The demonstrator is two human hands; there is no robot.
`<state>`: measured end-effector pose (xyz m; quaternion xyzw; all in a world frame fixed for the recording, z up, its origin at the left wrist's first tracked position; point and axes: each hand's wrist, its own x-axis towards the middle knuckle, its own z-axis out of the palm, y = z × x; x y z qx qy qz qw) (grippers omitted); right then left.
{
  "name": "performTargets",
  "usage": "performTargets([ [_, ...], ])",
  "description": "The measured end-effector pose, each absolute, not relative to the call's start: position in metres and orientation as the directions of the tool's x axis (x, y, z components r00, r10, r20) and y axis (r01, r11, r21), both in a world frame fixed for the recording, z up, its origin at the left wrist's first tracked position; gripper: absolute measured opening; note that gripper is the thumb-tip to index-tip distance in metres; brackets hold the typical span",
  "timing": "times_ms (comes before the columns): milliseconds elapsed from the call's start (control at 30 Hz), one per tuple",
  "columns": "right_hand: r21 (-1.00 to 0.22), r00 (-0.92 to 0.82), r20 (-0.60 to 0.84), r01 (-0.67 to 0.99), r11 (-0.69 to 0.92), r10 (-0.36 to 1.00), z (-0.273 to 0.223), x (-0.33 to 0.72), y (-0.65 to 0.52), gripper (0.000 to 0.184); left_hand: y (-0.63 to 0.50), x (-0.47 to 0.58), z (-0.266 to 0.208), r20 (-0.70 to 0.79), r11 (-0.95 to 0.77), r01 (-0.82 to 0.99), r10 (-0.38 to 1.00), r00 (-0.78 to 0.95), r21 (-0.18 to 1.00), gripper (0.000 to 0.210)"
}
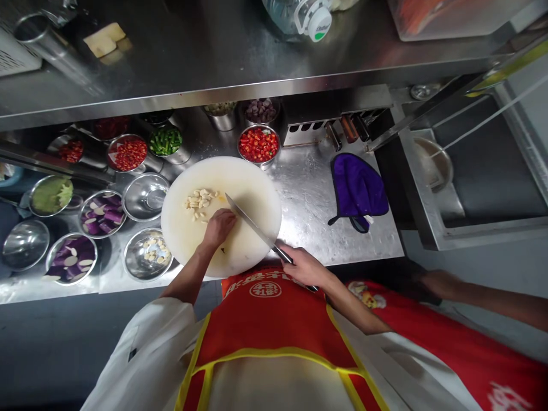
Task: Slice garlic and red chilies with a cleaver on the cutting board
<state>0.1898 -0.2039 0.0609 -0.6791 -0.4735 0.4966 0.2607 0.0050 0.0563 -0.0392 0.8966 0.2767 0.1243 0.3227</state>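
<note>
A round white cutting board (257, 251) lies on the steel counter, with a pile of peeled garlic cloves (199, 201) on its left side. My right hand (306, 265) is wrapped round the black handle of a kitchen knife (252, 224). The blade points up and left across the board. Beside the blade, my left hand (220, 226) rests on the board with its fingers curled together. Whatever those fingers press on is hidden beneath them. To the left, a steel bowl (132, 268) holds pale garlic pieces.
Bowls of cut purple eggplant (105, 214), green chilies (165, 140) and red chilies (258, 144) surround the board. A purple cloth (358, 185) lies right, below a knife rack (303, 135). A steel shelf (240, 63) overhangs the back. Another person's arm (483, 297) is close at right.
</note>
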Motion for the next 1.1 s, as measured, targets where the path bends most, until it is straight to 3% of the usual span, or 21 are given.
performTargets([
  [567,-0.748,-0.013,-0.515,0.495,-0.441,0.857,0.092,0.198,-0.190,0.056,0.057,0.006,-0.033,0.014,-0.697,0.406,0.512,0.859,0.591,0.024],
  [833,-0.684,-0.014,-0.519,0.606,-0.406,0.854,0.076,0.184,-0.176,0.051,0.054,0.009,-0.028,-0.020,-0.692,0.423,0.509,0.861,0.585,0.024],
  [1100,-0.720,0.020,-0.492,0.553,-0.420,0.870,0.069,0.195,-0.198,0.050,0.035,0.015,-0.019,-0.117,-0.498,0.701,0.767,0.630,0.510,0.014],
])
